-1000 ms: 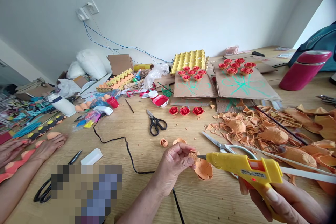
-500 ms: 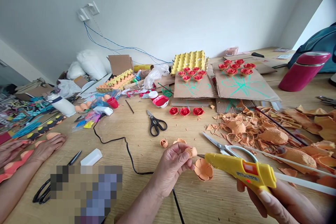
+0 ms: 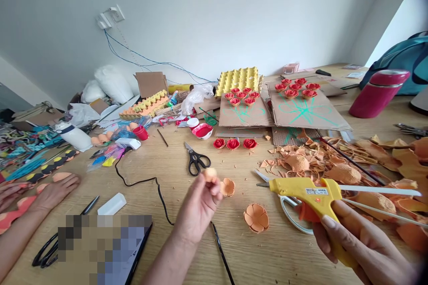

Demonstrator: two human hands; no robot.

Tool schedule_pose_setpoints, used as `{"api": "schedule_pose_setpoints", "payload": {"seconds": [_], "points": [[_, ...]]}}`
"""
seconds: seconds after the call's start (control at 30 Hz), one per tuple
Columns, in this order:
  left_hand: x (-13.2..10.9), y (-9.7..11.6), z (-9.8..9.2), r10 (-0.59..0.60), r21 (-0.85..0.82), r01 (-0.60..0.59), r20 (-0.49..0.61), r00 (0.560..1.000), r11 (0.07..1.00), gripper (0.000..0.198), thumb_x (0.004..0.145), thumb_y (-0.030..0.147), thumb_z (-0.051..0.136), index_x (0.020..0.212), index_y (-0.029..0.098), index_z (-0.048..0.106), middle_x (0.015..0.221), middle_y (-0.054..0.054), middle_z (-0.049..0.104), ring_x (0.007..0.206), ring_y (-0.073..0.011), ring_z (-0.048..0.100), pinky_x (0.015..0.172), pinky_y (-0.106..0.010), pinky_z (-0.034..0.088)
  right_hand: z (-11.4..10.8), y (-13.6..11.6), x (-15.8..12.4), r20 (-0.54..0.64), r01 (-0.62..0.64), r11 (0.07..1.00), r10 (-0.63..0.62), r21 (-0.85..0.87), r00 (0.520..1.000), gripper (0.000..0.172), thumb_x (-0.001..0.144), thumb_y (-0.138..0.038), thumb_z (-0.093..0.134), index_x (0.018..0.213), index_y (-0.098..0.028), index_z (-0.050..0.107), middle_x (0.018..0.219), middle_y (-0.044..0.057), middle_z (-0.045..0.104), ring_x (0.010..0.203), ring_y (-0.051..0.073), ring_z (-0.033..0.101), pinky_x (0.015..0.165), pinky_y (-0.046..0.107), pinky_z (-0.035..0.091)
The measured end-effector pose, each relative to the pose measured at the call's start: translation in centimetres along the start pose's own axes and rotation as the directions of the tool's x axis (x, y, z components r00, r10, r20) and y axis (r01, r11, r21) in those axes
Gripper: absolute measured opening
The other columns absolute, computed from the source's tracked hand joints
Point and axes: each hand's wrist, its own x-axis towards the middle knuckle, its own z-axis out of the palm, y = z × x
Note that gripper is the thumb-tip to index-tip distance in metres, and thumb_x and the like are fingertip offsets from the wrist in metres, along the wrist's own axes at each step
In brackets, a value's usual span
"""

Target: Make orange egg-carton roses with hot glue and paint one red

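In the head view, your left hand is raised over the bench. Its grip is pinched together on a small orange bud, which sits at your fingertips. A little orange flower lies on the bench just beside those fingertips.

Your right hand has its grip wrapped tight round the handle of a yellow glue gun. The nozzle points left toward the bud but is well apart from it, and a pale glue stick pokes out the back to the right. The gun hangs above a pair of white-handled scissors lying flat.

Between your two hands an open orange paper flower rests on the bench, below the nozzle, and neither hand touches it.

Farther back, black scissors lie near a black cable that snakes toward you. Three red roses stand in a row behind them, with a bowl of red paint to their left. To the right of the roses lies a heap of orange scraps.

More red roses sit on cardboard sheets in front of a yellow egg tray. A pink flask stands at the far right.

At the left edge, another person's hand lies flat on the bench.
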Motion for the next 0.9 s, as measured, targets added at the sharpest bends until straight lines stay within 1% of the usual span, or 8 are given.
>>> {"api": "schedule_pose_setpoints", "payload": {"seconds": [0.07,0.17,0.23,0.33,0.4,0.5,0.73,0.9], "points": [[-0.1,2.8,0.1,0.159,-0.105,-0.163,-0.051,0.986,0.981,0.035,0.063,0.021,0.102,0.085,0.015,0.076,0.077,0.001,0.072,0.060,-0.0027,0.063,0.058,-0.008,0.057,-0.3,0.1,0.5,-0.019,0.004,0.999,-0.005,-0.051,1.000,0.052,0.090,-0.073,0.061,0.082,-0.022,0.066,0.066,0.001,0.062,0.058,0.014,0.052,0.051,0.022,0.047],[0.1,5.8,0.1,0.401,-0.163,-0.423,-0.151,0.904,0.892,0.029,0.068,0.017,0.098,0.086,0.012,0.075,0.076,0.000,0.071,0.061,-0.0028,0.065,0.058,-0.007,0.058,-0.5,-0.4,1.4,-0.044,0.032,0.993,-0.037,-0.111,0.998,0.048,0.082,-0.071,0.072,0.085,-0.023,0.068,0.071,0.002,0.067,0.052,0.014,0.053,0.043,0.022,0.047],[0.3,6.0,0.0,0.432,-0.070,-0.455,-0.215,0.876,0.888,0.026,0.069,0.020,0.097,0.084,0.012,0.076,0.075,0.000,0.072,0.058,-0.0027,0.065,0.058,-0.007,0.059,-0.4,-1.1,1.9,-0.063,0.068,0.991,-0.075,-0.117,0.995,0.047,0.077,-0.069,0.076,0.089,-0.024,0.067,0.076,0.005,0.071,0.057,0.018,0.063,0.049,0.026,0.056],[0.4,3.8,-0.1,0.374,0.210,-0.334,-0.195,0.907,0.919,0.038,0.059,0.027,0.102,0.086,0.012,0.079,0.080,-0.003,0.077,0.062,-0.0064,0.069,0.059,-0.011,0.061,-0.3,-1.6,2.3,-0.118,0.118,0.965,-0.149,-0.233,0.982,0.047,0.079,-0.069,0.073,0.092,-0.024,0.066,0.077,0.007,0.074,0.066,0.024,0.071,0.055,0.029,0.060],[0.1,1.8,0.0,0.255,0.353,-0.203,-0.107,0.961,0.913,0.036,0.064,0.031,0.101,0.089,0.015,0.080,0.081,-0.001,0.076,0.065,-0.0072,0.069,0.063,-0.014,0.062,-0.5,-1.3,2.5,-0.163,0.131,0.910,-0.209,-0.393,0.964,0.048,0.082,-0.070,0.068,0.091,-0.023,0.067,0.071,0.006,0.072,0.059,0.022,0.068,0.047,0.028,0.055],[-0.4,0.1,0.2,0.164,0.484,-0.133,-0.023,0.986,0.865,0.033,0.072,0.035,0.097,0.095,0.018,0.081,0.086,-0.001,0.077,0.071,-0.0088,0.071,0.073,-0.019,0.062,-0.9,-0.4,2.6,-0.206,0.162,0.798,-0.336,-0.580,0.919,0.051,0.087,-0.073,0.060,0.088,-0.023,0.068,0.071,0.006,0.072,0.057,0.021,0.067,0.047,0.029,0.054],[-0.7,-0.1,-0.3,0.108,0.614,-0.151,0.107,0.988,0.775,0.024,0.087,0.035,0.085,0.107,0.022,0.081,0.098,-0.004,0.078,0.078,-0.0120,0.070,0.082,-0.025,0.060,-1.2,1.9,3.1,-0.171,0.188,0.582,-0.506,-0.791,0.845,0.055,0.098,-0.069,0.048,0.105,-0.022,0.075,0.098,0.012,0.082,0.080,0.028,0.079,0.065,0.036,0.061],[-1.0,-1.1,0.1,0.148,0.743,-0.340,0.315,0.938,0.576,0.019,0.088,0.016,0.075,0.105,0.022,0.081,0.099,-0.005,0.072,0.081,-0.0138,0.068,0.072,-0.023,0.059,-0.5,2.6,3.1,-0.098,0.229,0.516,-0.530,-0.825,0.842,0.052,0.104,-0.062,0.040,0.112,-0.021,0.071,0.105,0.014,0.078,0.090,0.028,0.076,0.076,0.038,0.060]]}}
